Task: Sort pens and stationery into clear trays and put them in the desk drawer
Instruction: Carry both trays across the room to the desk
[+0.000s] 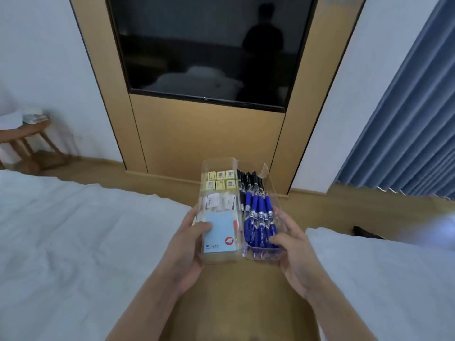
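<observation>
Two clear trays are held side by side in the air above the wooden floor (229, 291), between two white beds. The left hand (189, 244) grips the left tray (219, 168), its thumb on a blue notepad (219, 236) (yellow boxes (220, 179) lie farther along). The right hand (293, 249) grips the right tray (267, 173), full of blue pens (258, 217) with black pens (248, 183) beyond them.

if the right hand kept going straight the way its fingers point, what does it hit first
The right hand points left across the clear plastic tray it grips, so its fingers would press first into the bundle of blue pens they already touch. Beyond that lies the light blue sticky-note pad.
</observation>
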Tool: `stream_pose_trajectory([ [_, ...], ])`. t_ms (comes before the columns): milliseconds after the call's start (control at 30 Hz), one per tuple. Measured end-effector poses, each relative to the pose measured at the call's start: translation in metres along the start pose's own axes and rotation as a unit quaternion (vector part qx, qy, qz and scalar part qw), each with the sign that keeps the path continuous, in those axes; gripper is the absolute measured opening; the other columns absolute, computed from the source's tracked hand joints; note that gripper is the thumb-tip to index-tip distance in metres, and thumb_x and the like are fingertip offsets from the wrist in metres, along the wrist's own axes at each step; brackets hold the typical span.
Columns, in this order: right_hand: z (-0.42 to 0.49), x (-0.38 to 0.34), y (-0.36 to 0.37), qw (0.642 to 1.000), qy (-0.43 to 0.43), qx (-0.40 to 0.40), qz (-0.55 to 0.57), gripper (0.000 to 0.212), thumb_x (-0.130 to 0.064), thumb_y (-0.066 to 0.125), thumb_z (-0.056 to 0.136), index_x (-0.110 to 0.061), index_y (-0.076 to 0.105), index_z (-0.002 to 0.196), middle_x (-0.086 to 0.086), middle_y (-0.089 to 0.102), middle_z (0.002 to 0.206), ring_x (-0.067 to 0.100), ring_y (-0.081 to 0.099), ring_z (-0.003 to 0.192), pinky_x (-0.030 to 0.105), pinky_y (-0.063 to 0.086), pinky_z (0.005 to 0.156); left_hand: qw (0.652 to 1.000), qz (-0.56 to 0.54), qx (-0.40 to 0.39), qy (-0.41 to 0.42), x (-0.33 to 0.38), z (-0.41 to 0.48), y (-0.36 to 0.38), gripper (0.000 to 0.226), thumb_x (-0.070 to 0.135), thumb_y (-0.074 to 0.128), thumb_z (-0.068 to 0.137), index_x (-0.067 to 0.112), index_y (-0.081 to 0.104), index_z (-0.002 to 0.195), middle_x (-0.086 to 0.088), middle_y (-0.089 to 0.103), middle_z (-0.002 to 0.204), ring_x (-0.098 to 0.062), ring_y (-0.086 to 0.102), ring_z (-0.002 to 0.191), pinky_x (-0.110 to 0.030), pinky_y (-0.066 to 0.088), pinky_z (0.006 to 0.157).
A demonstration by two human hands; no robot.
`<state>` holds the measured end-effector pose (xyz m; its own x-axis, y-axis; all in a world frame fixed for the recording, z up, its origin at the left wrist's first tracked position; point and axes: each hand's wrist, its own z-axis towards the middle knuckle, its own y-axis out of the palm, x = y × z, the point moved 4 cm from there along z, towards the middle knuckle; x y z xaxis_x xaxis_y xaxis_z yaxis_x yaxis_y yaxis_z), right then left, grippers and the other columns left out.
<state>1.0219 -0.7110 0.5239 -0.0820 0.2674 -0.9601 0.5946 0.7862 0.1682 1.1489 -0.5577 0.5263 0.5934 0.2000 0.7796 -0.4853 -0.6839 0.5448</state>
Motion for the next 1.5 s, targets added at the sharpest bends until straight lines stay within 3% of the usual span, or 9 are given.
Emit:
stream_pose_trajectory([
  [100,0.056,-0.017,-0.025,1.000,0.013,-0.006,0.020,0.063,0.012,0.038,0.094,-0.033,0.049,0.137,0.012,0.075,0.113,0.048,0.071,0.095,0.050,0.062,0.070,1.000,0.008,-0.004,0.005,0.003,0.062,0.022,0.045,0.004,0.048,0.098,0.029,0.053,0.135,-0.010,0.072,0.122,-0.031,0.072,0.103,-0.036,0.060,0.062],
  [367,0.215,-0.080,-0.081,0.999,0.007,-0.039,0.030,0.066,0.012,0.033,0.094,-0.033,0.047,0.139,0.009,0.075,0.114,0.039,0.074,0.087,0.045,0.062,0.061,1.000,0.004,0.007,0.012,0.033,0.216,0.082,0.049,0.003,0.054,0.093,0.030,0.052,0.135,-0.009,0.072,0.121,-0.033,0.071,0.103,-0.043,0.060,0.072],
  [533,0.308,-0.104,-0.083,0.998,0.012,-0.063,0.018,0.064,0.012,0.033,0.092,-0.037,0.051,0.129,0.008,0.075,0.112,0.037,0.074,0.087,0.042,0.060,0.059,0.999,-0.021,0.023,0.022,0.067,0.291,0.088,0.060,0.003,0.061,0.083,0.025,0.051,0.138,-0.011,0.072,0.123,-0.031,0.073,0.099,-0.039,0.060,0.066],
  [667,0.392,-0.117,-0.074,0.998,0.007,-0.064,-0.001,0.069,0.009,0.035,0.088,-0.037,0.054,0.135,0.023,0.068,0.120,0.042,0.056,0.088,0.049,0.061,0.064,0.998,-0.023,0.042,0.033,0.097,0.360,0.075,0.051,0.000,0.056,0.090,0.025,0.053,0.134,-0.012,0.072,0.121,-0.030,0.073,0.098,-0.042,0.061,0.068],
  [767,0.459,-0.130,-0.057,0.998,-0.008,-0.058,-0.013,0.066,0.004,0.037,0.089,-0.046,0.058,0.127,0.023,0.066,0.123,0.041,0.053,0.091,0.064,0.059,0.074,0.997,-0.045,0.051,0.042,0.123,0.417,0.060,0.047,0.000,0.055,0.092,0.031,0.057,0.127,-0.010,0.073,0.121,-0.031,0.072,0.100,-0.042,0.062,0.068],
  [900,0.552,-0.150,-0.025,0.997,-0.002,-0.073,-0.020,0.061,0.004,0.035,0.094,-0.041,0.057,0.128,0.015,0.074,0.113,0.041,0.062,0.088,0.049,0.062,0.066,0.995,-0.052,0.065,0.059,0.169,0.500,0.032,0.051,0.002,0.058,0.084,0.033,0.058,0.124,-0.008,0.073,0.120,-0.030,0.072,0.098,-0.041,0.060,0.064],
  [1200,0.733,-0.198,0.087,0.992,0.004,-0.123,-0.007,0.053,0.002,0.030,0.098,-0.039,0.056,0.118,0.019,0.076,0.105,0.041,0.071,0.088,0.049,0.060,0.074,0.991,-0.019,0.094,0.095,0.316,0.650,-0.038,0.050,0.001,0.051,0.092,0.024,0.053,0.137,-0.010,0.072,0.122,-0.030,0.072,0.097,-0.043,0.059,0.067],
  [1367,0.818,-0.213,0.142,0.991,-0.012,-0.135,0.004,0.052,0.000,0.031,0.099,-0.035,0.056,0.128,0.022,0.074,0.106,0.047,0.070,0.093,0.049,0.060,0.072,0.988,-0.045,0.100,0.111,0.372,0.708,-0.070,0.047,0.000,0.049,0.092,0.023,0.056,0.133,-0.011,0.071,0.123,-0.033,0.068,0.105,-0.049,0.054,0.089],
  [1500,0.897,-0.219,0.185,0.985,-0.019,-0.170,-0.005,0.054,0.001,0.031,0.099,-0.037,0.055,0.129,0.015,0.075,0.111,0.036,0.070,0.089,0.039,0.058,0.061,0.982,-0.027,0.136,0.128,0.412,0.758,-0.104,0.047,0.002,0.048,0.093,0.025,0.056,0.133,-0.010,0.072,0.123,-0.033,0.068,0.106,-0.049,0.054,0.089],
])
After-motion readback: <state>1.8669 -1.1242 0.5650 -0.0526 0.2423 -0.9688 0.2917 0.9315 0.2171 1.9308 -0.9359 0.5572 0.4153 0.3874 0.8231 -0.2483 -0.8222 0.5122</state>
